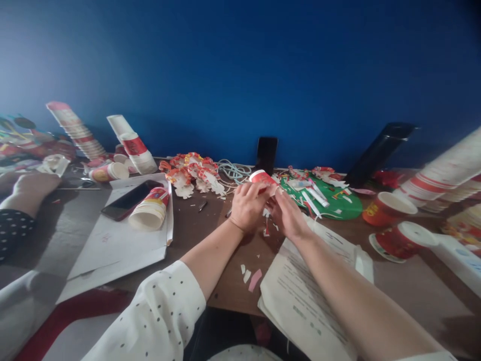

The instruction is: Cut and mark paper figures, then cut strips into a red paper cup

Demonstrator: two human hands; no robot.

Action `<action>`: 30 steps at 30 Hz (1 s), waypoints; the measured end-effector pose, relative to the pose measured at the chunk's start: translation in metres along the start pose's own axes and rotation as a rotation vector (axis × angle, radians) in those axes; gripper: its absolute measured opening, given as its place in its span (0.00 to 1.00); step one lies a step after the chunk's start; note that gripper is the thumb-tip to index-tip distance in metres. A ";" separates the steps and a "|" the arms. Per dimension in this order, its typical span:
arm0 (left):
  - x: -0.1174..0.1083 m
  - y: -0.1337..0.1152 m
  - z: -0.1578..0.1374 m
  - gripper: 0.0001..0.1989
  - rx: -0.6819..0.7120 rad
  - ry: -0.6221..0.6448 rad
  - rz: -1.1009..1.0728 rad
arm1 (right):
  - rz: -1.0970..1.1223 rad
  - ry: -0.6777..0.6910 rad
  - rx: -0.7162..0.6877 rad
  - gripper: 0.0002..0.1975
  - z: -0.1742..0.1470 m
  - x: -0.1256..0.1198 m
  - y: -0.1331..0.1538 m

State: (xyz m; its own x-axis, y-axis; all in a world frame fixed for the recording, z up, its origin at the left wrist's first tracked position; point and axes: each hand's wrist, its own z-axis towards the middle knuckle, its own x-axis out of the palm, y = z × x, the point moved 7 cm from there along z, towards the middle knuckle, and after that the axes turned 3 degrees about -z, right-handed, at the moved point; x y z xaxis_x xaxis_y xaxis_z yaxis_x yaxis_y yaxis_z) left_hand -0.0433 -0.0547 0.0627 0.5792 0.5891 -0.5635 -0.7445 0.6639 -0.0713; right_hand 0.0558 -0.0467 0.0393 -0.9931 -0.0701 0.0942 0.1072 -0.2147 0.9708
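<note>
A red and white paper cup (pixel 262 177) is held over the middle of the table, partly covered by fingers. My left hand (pixel 248 203) is closed around its near left side. From the right, my right hand (pixel 288 214) has its fingers closed against the same cup. Whether the cup is whole or cut cannot be seen. Paper scraps (pixel 254 280) lie on the wood below my wrists. Just beyond the cup, a dark phone (pixel 266 154) leans upright against the wall.
Cut red-and-white paper pieces (pixel 199 175) are heaped behind left. A green round mat (pixel 343 206) carries tubes and scraps. Printed papers (pixel 296 291) lie under my right forearm. Cup stacks (pixel 139 153) stand at both sides. Another person's hand (pixel 35 186) rests at far left.
</note>
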 end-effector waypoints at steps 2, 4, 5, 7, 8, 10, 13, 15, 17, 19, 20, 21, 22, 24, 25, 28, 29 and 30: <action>0.001 -0.005 -0.002 0.16 0.049 0.029 -0.027 | 0.129 -0.010 0.080 0.22 0.002 -0.002 -0.005; 0.002 -0.012 -0.004 0.16 0.140 0.053 -0.066 | 0.228 -0.012 0.149 0.20 0.005 -0.009 -0.010; 0.003 -0.016 -0.005 0.16 0.189 0.066 -0.087 | 0.251 -0.011 0.162 0.19 0.007 -0.013 -0.011; 0.005 -0.022 -0.007 0.16 0.264 0.105 -0.120 | 0.237 -0.019 0.160 0.18 0.010 -0.025 -0.012; 0.007 -0.025 -0.008 0.17 0.286 0.135 -0.133 | 0.220 -0.028 0.157 0.18 0.011 -0.030 -0.012; 0.009 -0.032 -0.009 0.17 0.324 0.203 -0.161 | 0.195 -0.054 0.174 0.17 0.012 -0.040 -0.014; 0.002 -0.047 -0.010 0.16 0.396 0.263 -0.236 | 0.254 -0.054 0.240 0.15 0.013 -0.046 -0.021; -0.007 -0.051 -0.009 0.17 0.354 0.233 -0.306 | 0.376 -0.044 0.230 0.13 0.015 -0.046 -0.022; -0.019 -0.040 -0.004 0.16 0.159 0.097 -0.359 | 0.504 -0.029 0.164 0.11 0.017 -0.046 -0.018; -0.027 -0.018 -0.004 0.11 -0.120 -0.065 -0.382 | 0.573 0.006 0.113 0.10 0.018 -0.046 -0.013; -0.026 -0.006 -0.007 0.10 -0.263 -0.110 -0.387 | 0.587 0.034 0.106 0.10 0.018 -0.044 -0.012; -0.022 0.006 -0.010 0.12 -0.394 -0.117 -0.393 | 0.594 0.063 0.106 0.10 0.018 -0.043 -0.012; -0.015 0.015 -0.014 0.14 -0.513 -0.083 -0.407 | 0.598 0.088 0.108 0.10 0.017 -0.041 -0.012; 0.003 0.029 -0.021 0.19 -0.706 0.034 -0.485 | 0.603 0.117 0.101 0.11 0.016 -0.040 -0.011; 0.013 0.034 -0.026 0.22 -0.794 0.092 -0.563 | 0.603 0.122 0.097 0.11 0.016 -0.039 -0.011; 0.039 0.034 -0.038 0.29 -1.022 0.236 -0.949 | 0.598 0.114 0.091 0.10 0.016 -0.039 -0.013; 0.045 0.031 -0.040 0.29 -1.067 0.268 -1.073 | 0.592 0.111 0.092 0.10 0.017 -0.039 -0.014; 0.048 0.027 -0.042 0.29 -1.097 0.288 -1.173 | 0.585 0.107 0.094 0.10 0.017 -0.039 -0.015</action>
State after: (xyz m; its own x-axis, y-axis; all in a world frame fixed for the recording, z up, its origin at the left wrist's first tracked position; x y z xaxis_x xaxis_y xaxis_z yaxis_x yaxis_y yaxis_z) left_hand -0.0495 -0.0274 -0.0005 0.9823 -0.1577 0.1015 0.0961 -0.0413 -0.9945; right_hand 0.0925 -0.0243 0.0246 -0.7598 -0.2496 0.6004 0.6246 -0.0239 0.7805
